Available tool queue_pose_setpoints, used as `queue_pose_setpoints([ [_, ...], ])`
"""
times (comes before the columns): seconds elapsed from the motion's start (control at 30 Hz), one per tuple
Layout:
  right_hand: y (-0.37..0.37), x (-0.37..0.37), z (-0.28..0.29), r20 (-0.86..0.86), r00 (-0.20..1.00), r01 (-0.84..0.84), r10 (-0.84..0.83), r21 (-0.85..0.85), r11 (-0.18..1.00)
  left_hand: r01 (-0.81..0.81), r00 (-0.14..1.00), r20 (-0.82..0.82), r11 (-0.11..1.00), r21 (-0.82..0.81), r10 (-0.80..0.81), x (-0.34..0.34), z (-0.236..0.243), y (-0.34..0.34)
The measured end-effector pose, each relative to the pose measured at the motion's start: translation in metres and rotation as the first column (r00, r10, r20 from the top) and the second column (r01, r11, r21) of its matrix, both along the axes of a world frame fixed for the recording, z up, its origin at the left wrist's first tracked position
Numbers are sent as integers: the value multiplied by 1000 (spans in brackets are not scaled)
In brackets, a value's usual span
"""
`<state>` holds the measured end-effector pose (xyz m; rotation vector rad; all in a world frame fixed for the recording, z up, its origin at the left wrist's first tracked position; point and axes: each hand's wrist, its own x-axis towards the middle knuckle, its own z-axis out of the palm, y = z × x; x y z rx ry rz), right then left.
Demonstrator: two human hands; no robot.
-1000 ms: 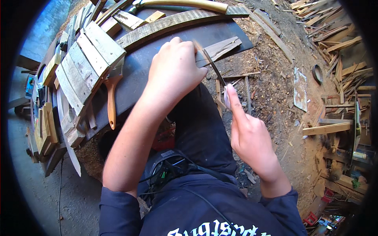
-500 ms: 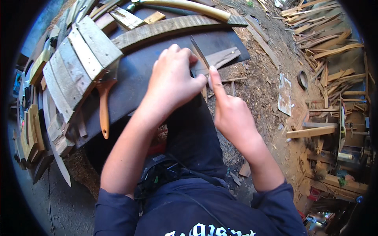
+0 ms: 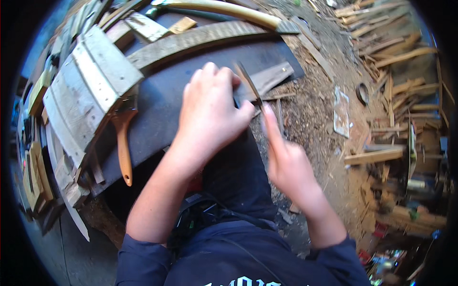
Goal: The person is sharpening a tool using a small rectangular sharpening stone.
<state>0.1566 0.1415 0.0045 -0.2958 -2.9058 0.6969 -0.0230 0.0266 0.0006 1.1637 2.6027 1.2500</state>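
Observation:
My left hand (image 3: pixel 210 102) is closed around the near end of a grey weathered wood strip (image 3: pixel 274 76), which lies at the right edge of the dark tabletop. Its fingertips are partly hidden under the hand. Just to the right, my right hand (image 3: pixel 288 162) grips a thin-bladed tool (image 3: pixel 249 81), index finger stretched along its back. The narrow, dark blade crosses the strip close to my left thumb. Motion blur and the edge-on angle leave unclear whether it is a saw or a knife; its handle is hidden in the hand.
On the dark tabletop (image 3: pixel 167 102) lie a slatted grey wood panel (image 3: pixel 90 90), a wooden-handled brush (image 3: pixel 123 152), a curved board (image 3: pixel 200 40) and a pale curved tool handle (image 3: pixel 229 8). Wood chips cover the ground (image 3: pixel 312 102); a scrap-wood pile (image 3: pixel 400 90) stands right.
My right hand and the blade have drawn back toward me and slightly right. My left hand keeps its hold on the strip. The whole view has shifted a little.

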Motion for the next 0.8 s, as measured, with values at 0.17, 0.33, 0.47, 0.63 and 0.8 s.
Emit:
queue_pose_setpoints([
  [0.17,-14,8,-4,-25,1000,18,-15,115,993,-2,999,35,1000,27,1,-1,0,-9],
  [0.33,0,18,17,170,978,116,-117,17,993,-20,1000,0,1000,9,20,-2,2,-3],
  [0.47,-14,14,35,246,967,39,-62,97,994,-26,999,23,999,32,25,-2,-1,-6],
  [0.63,-19,-6,37,254,954,104,-162,226,969,-21,1000,5,999,34,21,-4,-2,0],
  [0.8,-13,-10,27,247,947,157,-205,203,966,-45,999,15,999,14,44,-2,-6,-11],
])
